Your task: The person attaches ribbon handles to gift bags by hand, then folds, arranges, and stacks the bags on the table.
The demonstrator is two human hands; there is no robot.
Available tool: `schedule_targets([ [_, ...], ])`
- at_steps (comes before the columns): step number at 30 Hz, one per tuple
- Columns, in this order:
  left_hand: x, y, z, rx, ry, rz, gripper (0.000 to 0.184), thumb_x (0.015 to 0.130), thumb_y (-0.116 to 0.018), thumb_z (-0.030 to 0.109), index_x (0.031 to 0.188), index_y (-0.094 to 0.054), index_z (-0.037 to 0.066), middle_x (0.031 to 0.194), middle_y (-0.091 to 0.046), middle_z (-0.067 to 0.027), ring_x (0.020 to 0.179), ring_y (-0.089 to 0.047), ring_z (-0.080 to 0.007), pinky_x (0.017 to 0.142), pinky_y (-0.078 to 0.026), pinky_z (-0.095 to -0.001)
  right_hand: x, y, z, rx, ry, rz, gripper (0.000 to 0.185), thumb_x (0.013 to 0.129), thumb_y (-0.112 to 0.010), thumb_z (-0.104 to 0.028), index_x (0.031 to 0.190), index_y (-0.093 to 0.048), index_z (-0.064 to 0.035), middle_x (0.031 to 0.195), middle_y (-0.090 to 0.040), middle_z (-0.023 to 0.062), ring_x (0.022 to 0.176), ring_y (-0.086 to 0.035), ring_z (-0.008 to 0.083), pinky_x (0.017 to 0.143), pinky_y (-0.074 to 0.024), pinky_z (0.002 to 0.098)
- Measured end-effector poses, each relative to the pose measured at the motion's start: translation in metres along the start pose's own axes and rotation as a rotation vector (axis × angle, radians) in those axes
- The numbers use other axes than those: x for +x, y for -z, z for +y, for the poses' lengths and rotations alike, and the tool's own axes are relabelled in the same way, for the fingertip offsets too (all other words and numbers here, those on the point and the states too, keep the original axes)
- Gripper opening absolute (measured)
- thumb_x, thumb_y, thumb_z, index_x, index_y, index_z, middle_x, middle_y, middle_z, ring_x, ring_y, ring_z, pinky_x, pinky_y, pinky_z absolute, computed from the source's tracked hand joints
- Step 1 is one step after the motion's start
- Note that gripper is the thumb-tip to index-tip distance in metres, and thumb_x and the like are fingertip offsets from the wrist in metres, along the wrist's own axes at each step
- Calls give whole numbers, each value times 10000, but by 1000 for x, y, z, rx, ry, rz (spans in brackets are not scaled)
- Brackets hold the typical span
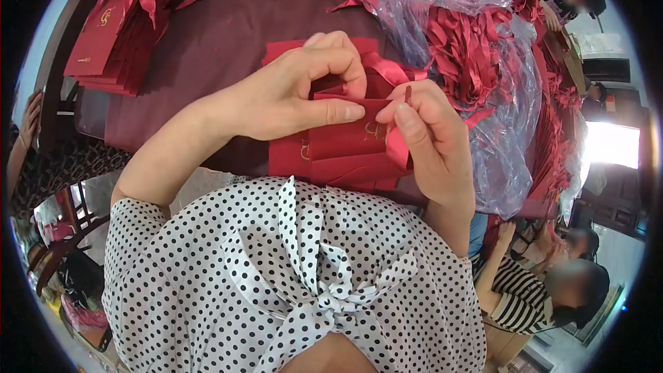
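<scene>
A small red paper bag (342, 144) with gold print lies in front of me, on top of other red bags (286, 159). My left hand (304, 90) is closed on its upper edge, the thumb on the front face and the fingers bent over the opening. At the bag's right side my right hand (435, 131) pinches a red ribbon (397, 148). A narrow dark red tip sticks up between its thumb and forefinger, while a ribbon loop hangs below. More ribbon lies behind the bag. The inside of the bag is mostly hidden by my fingers.
A stack of red bags with ribbons (103, 41) sits at the far left of the dark red tablecloth (228, 14). To the right, clear plastic wrap (507, 166) surrounds a heap of red ribbons (466, 55). Other people sit around, including one in a striped top (521, 297).
</scene>
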State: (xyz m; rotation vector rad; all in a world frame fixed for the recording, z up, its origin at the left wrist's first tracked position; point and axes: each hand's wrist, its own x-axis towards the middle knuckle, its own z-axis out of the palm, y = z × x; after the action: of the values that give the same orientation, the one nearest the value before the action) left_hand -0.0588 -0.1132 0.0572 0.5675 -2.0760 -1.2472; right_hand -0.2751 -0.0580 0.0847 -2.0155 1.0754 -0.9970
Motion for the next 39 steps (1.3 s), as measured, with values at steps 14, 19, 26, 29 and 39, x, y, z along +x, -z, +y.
schedule_targets([
  [14, 4, -3, -28, -798, 428, -53, 134, 885, -618, 179, 828, -573, 67, 888, -478, 60, 868, -432, -47, 821, -324, -207, 5, -4, 18, 38, -103, -8, 174, 942, -513, -85, 871, -616, 36, 831, -568, 87, 762, -560, 160, 698, -447, 262],
  [19, 6, -6, -32, -846, 420, -1, 91, 887, -616, 140, 902, -607, 50, 939, -536, 49, 908, -477, -44, 853, -353, -203, 6, -8, 16, 199, -230, 32, 200, 969, -481, -96, 907, -606, 48, 883, -554, 81, 676, -576, 116, 640, -466, 233],
  [26, 7, -5, -30, -839, 406, -58, 135, 891, -616, 168, 936, -598, 42, 892, -542, 52, 890, -485, -30, 836, -361, -184, 6, -5, 18, 182, -201, 15, 206, 971, -484, -108, 917, -615, 41, 932, -555, 84, 653, -591, 117, 616, -480, 231],
  [29, 6, -2, -32, -838, 367, -97, 148, 893, -616, 181, 936, -598, 41, 868, -536, 56, 886, -485, -24, 836, -359, -176, 5, -2, 24, 147, -169, 44, 190, 958, -505, -92, 993, -639, 38, 970, -565, 93, 664, -587, 118, 625, -471, 220],
  [39, 7, -9, -37, -841, 383, -10, 155, 890, -625, 191, 914, -602, 40, 888, -507, 64, 852, -461, -35, 799, -353, -191, -2, -8, 20, 354, -293, 145, 206, 848, -655, -2, 1053, -646, 5, 833, -631, 17, 697, -566, 45, 632, -443, 162],
])
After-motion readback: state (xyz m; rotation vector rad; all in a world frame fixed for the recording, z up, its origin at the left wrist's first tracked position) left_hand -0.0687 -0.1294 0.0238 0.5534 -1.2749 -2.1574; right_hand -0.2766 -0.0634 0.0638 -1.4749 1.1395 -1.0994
